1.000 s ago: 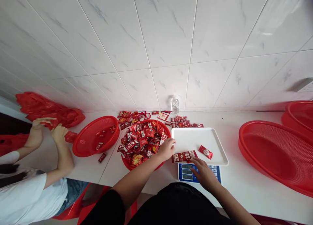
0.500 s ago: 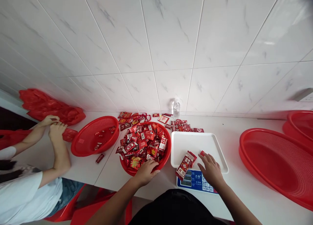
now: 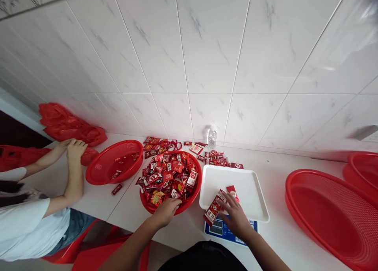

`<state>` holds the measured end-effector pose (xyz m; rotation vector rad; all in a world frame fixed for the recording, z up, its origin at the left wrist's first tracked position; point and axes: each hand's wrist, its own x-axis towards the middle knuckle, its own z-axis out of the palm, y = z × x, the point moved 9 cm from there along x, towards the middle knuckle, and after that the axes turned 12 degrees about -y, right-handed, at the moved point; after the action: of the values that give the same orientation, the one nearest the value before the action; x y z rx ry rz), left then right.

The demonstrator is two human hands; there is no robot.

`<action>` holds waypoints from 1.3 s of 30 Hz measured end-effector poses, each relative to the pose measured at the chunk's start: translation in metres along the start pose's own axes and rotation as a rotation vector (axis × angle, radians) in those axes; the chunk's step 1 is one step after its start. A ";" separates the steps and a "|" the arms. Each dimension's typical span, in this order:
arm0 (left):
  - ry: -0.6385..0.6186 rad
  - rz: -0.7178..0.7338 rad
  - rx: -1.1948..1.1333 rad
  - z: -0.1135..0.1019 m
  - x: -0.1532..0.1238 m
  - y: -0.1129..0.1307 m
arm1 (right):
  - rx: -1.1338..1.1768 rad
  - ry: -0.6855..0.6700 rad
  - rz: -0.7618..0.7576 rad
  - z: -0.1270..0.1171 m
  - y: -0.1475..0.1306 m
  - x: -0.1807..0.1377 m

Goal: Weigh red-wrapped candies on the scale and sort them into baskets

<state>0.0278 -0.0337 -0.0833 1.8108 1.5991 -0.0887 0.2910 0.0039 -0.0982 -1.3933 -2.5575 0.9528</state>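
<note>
My left hand (image 3: 165, 211) rests on the near rim of a red basket (image 3: 193, 192) heaped with red candy packets (image 3: 169, 174), fingers curled into the packets. My right hand (image 3: 235, 216) lies with fingers spread on the near edge of a white tray (image 3: 251, 192), which sits on a blue scale (image 3: 218, 227). Its fingertips touch a long red packet (image 3: 213, 212) hanging over the tray's edge and a small red packet (image 3: 233, 192) on the tray.
A person in a white shirt at the left handles red bags (image 3: 71, 125) beside a second red basket (image 3: 113, 166) holding a few packets. Loose packets (image 3: 217, 159) and a water bottle (image 3: 211, 138) stand by the tiled wall. Big red baskets (image 3: 330, 212) sit at the right.
My left hand moved from the tray's left edge to the near rim of the candy basket. My right hand shifted left on the tray, and the long packet slid over the edge.
</note>
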 end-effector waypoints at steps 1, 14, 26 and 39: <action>-0.006 -0.014 -0.006 0.001 0.000 0.003 | -0.033 -0.051 -0.055 0.005 -0.011 0.000; 0.023 -0.115 -0.060 0.006 -0.004 0.019 | -0.193 -0.085 -0.047 0.011 0.000 0.019; -0.029 0.081 -0.156 0.000 0.011 -0.006 | -0.138 0.152 0.102 0.009 0.002 0.025; -0.023 0.135 -0.163 -0.001 0.011 -0.011 | 0.004 0.462 0.261 -0.029 -0.012 -0.001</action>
<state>0.0201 -0.0241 -0.0932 1.7780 1.4210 0.0800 0.2931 0.0128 -0.0680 -1.7353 -2.0727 0.5702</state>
